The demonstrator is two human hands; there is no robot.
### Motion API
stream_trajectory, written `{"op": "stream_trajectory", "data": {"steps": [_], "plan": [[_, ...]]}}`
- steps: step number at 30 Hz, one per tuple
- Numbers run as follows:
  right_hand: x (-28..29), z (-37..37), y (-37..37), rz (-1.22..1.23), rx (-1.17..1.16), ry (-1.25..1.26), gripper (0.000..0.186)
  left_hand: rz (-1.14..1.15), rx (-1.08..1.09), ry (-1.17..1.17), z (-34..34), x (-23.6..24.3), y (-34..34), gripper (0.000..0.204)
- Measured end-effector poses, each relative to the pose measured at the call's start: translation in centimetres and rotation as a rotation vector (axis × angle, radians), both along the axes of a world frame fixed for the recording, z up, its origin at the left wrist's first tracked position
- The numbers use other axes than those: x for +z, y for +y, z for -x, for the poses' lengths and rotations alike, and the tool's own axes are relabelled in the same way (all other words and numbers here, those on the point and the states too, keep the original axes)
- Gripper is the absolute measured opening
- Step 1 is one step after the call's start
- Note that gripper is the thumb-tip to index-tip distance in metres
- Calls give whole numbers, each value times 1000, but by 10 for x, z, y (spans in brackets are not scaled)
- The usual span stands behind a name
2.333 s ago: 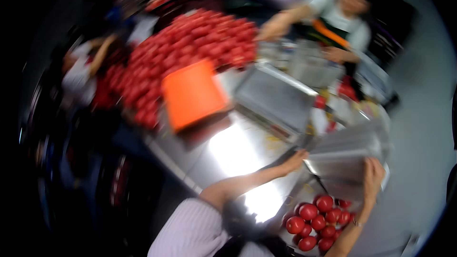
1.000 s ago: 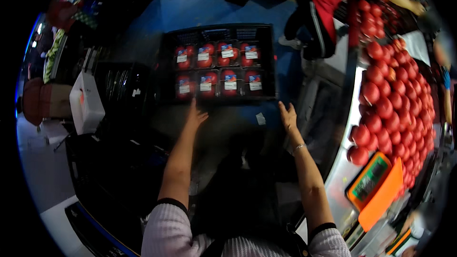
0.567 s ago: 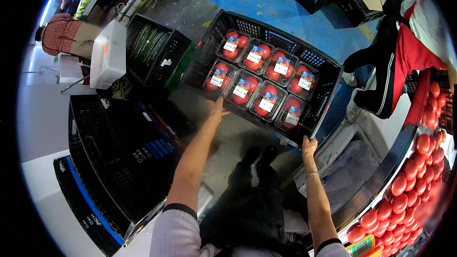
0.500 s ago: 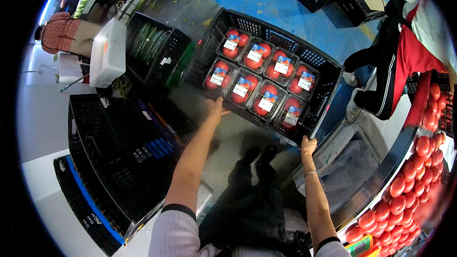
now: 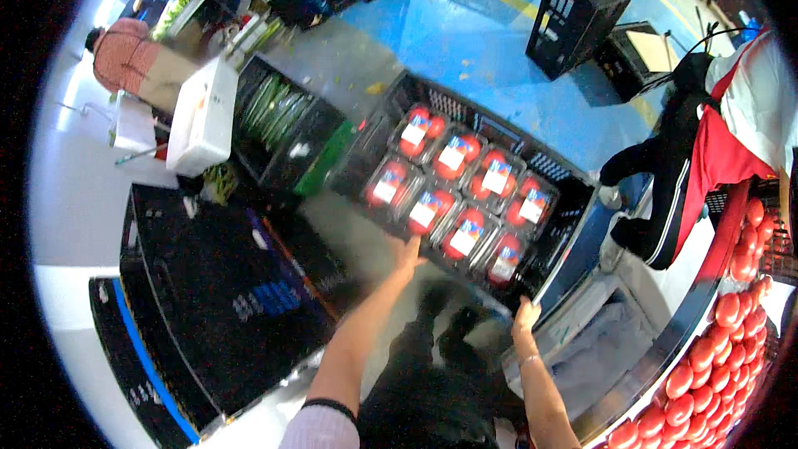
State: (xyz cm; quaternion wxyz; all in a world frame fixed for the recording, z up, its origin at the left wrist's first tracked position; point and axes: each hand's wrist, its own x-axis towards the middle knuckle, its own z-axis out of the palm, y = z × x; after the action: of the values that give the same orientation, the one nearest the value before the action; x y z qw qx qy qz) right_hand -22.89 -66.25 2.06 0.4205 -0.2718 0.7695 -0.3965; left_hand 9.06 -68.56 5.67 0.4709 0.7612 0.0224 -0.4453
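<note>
Straight ahead of you, at 12 o'clock, a black crate (image 5: 509, 143) slants across the market floor, its right end nearer to you, with eight clear packs (image 5: 497, 176) of red fruit standing inside in two rows of four, each bearing a white-and-blue label. Your right hand (image 5: 526, 316) is clamped on the rim at the crate's 5 o'clock corner; your left hand (image 5: 409, 254) touches the near side at 8 o'clock, but blur and hidden fingers mean you cannot tell how far it closes. Around the crate, large black boxes (image 5: 224, 299) fill 8 o'clock, while a crate of long green vegetables (image 5: 270, 112) stands at 10 o'clock beside a white foam box (image 5: 204, 116). A person (image 5: 657, 191) in black trousers and red occupies 3 o'clock, and at 4 o'clock loose red fruit (image 5: 706, 374) crowds a dark-edged desk (image 5: 665, 348).
</note>
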Motion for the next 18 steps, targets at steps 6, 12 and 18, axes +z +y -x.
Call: {"op": "stream_trajectory", "data": {"steps": [6, 12, 18], "plan": [[-3, -4, 7, -254, 21, 205, 26, 22, 16, 46, -9, -7, -9, 99], [31, -40, -5, -298, -124, 123, 23, 10, -65, 65, -29, 3, -35, 100], [-64, -87, 44, -240, -155, -74, 44, 146, -282, -242, -79, -21, -60, 92]]}}
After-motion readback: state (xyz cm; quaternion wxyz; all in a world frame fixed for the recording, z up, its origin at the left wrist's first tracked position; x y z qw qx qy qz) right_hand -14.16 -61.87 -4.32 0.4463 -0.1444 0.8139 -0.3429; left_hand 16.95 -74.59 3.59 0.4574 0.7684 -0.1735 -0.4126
